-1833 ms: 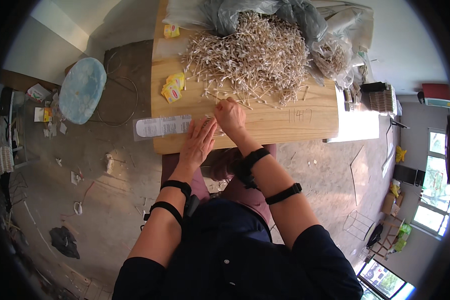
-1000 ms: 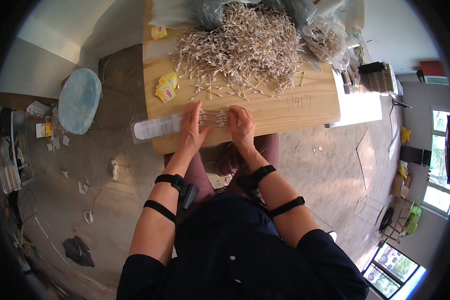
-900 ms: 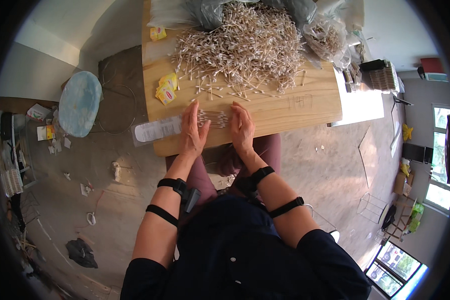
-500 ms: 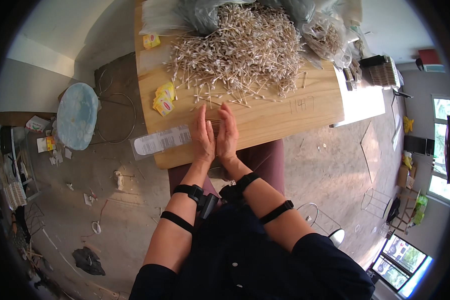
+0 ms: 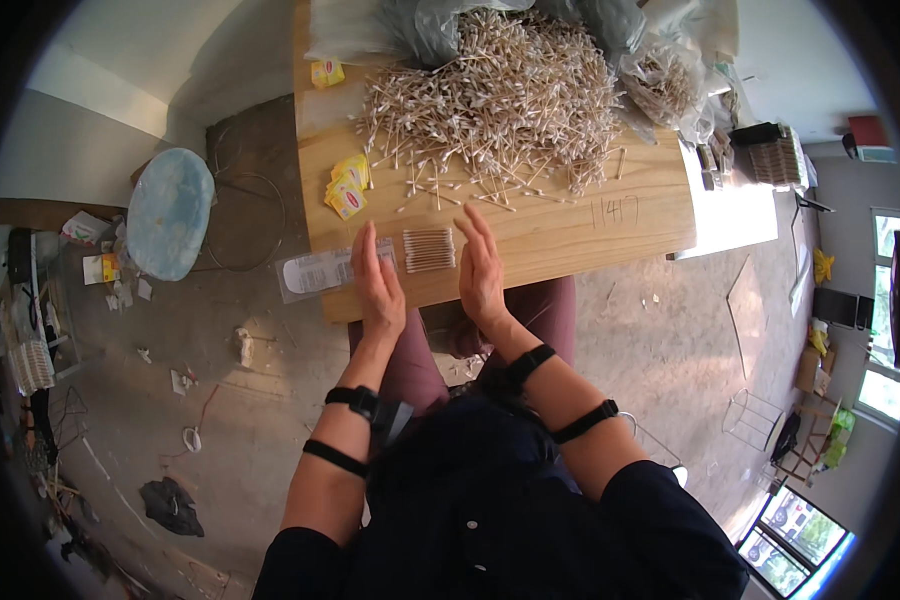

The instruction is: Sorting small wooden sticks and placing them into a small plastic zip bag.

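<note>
Now both hands stand on edge on the wooden table, palms facing each other. The left hand is flat, with its fingers straight and close together. The right hand is the same. Neither hand pinches or holds anything.

Between them lies a small bundle of cotton swabs. The swabs lie side by side in a neat row, all pointing the same way. The left hand is just beside one end of the bundle. The right hand is just beside the other end. I cannot tell if the palms touch the tips. Hands held like two walls would keep the swabs lined up and stop them from rolling apart.

Farther back on the table is a big pile of loose swabs. They point every way and some have slid out toward the bundle. The pile is well apart from the hands.

A clear flat wrapper lies at the table's left edge, partly hanging over it, just beside the left hand. A few small yellow packets sit near it, with one more at the far corner. Grey plastic bags lie behind the pile, and one bag on the right has more swabs inside.

A round blue stool stands on the floor to the left.
</note>
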A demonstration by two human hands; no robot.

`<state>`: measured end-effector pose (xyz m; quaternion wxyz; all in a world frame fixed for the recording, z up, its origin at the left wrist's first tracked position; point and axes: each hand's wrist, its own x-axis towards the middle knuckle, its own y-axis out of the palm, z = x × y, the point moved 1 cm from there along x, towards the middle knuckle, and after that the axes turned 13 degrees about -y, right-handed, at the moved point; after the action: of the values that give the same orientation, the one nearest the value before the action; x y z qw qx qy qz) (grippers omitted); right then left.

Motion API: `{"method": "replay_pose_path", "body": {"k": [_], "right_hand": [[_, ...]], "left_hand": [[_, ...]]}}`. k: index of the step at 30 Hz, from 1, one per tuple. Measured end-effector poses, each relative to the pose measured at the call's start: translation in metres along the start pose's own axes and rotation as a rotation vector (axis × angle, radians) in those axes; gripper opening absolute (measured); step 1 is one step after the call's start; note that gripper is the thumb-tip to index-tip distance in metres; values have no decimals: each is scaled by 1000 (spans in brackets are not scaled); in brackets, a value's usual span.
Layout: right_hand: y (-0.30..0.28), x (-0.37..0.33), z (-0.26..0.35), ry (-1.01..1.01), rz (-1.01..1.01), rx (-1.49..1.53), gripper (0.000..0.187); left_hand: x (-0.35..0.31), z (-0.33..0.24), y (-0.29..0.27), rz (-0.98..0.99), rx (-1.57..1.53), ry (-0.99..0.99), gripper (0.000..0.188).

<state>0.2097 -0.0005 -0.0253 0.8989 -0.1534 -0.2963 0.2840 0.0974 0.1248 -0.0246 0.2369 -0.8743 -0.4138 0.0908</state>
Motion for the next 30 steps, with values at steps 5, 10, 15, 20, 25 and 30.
{"method": "replay_pose_path", "body": {"k": [5, 10, 15, 20, 25, 30], "right_hand": [[-3, -8, 13, -222, 499, -345, 65], [13, -6, 4, -184, 535, -463, 67], [13, -11, -3, -208, 547, -533, 62], [14, -8, -2, -150, 577, -471, 60], [12, -10, -2, -207, 561, -469, 60], [11, -12, -2, -228, 578, -515, 60]], "left_hand": [[-38, -1, -18, 268, 460, 176, 78], [-42, 3, 0, 267, 571, 232, 104], [-20, -15, 9, 393, 811, 135, 113], [-15, -15, 6, 414, 828, 163, 113], [-18, -7, 8, 381, 869, 183, 112], [-18, -12, 2, 389, 785, 190, 114]]}}
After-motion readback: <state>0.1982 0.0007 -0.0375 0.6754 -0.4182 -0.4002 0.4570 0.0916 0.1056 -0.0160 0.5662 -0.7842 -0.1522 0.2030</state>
